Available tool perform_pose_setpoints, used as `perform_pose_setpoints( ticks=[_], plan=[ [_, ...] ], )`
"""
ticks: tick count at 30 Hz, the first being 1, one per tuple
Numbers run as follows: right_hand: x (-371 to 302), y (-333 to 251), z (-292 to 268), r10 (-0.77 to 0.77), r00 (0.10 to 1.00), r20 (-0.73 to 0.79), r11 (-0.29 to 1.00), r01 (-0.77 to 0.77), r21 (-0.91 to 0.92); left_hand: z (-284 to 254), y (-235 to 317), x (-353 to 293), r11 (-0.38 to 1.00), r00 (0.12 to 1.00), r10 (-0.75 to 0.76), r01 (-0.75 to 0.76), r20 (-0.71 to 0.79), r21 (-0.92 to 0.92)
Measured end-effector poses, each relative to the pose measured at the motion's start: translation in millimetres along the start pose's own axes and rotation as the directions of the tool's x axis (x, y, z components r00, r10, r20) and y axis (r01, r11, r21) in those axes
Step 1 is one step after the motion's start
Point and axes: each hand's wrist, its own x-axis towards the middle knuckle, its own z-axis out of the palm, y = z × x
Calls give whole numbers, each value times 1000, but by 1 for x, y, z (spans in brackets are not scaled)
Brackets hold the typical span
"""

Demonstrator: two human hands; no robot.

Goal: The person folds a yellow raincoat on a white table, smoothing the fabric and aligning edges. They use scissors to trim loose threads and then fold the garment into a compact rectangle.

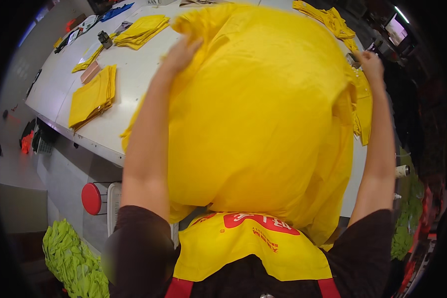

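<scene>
A large yellow cloth (pixel 263 109) billows in front of me, spread over the table and hanging down toward my body. My left hand (pixel 184 53) is closed on its bunched upper left edge, with the fingertips partly hidden in the folds. My right hand (pixel 372 65) is raised beyond the cloth's right side, fingers curled together. What those fingers hold, if anything, I cannot make out. Beneath the right forearm lies another yellow piece (pixel 364 107), partly covered by the big cloth. A yellow apron (pixel 253 248) with red straps hangs on my chest.
On the white table (pixel 129 97) lie a yellow folded stack (pixel 93 97), a farther stack (pixel 143 31), a pink box (pixel 90 72) and a small dark bottle (pixel 104 39). A red stool (pixel 91 198) and a lime-green heap (pixel 74 260) stand at lower left. More yellow cloth (pixel 328 20) lies far right.
</scene>
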Motion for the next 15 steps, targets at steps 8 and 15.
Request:
perform_pose_setpoints(
  ticks=[8,15],
  plan=[
    [-325,-102,27,43,920,389,830,-250,498,-18,-169,-275,837,809,-517,546,-279,35],
    [-399,-133,43,302,578,758,240,-816,527,29,-176,-302,522,690,-716,629,106,-576]
  ],
)
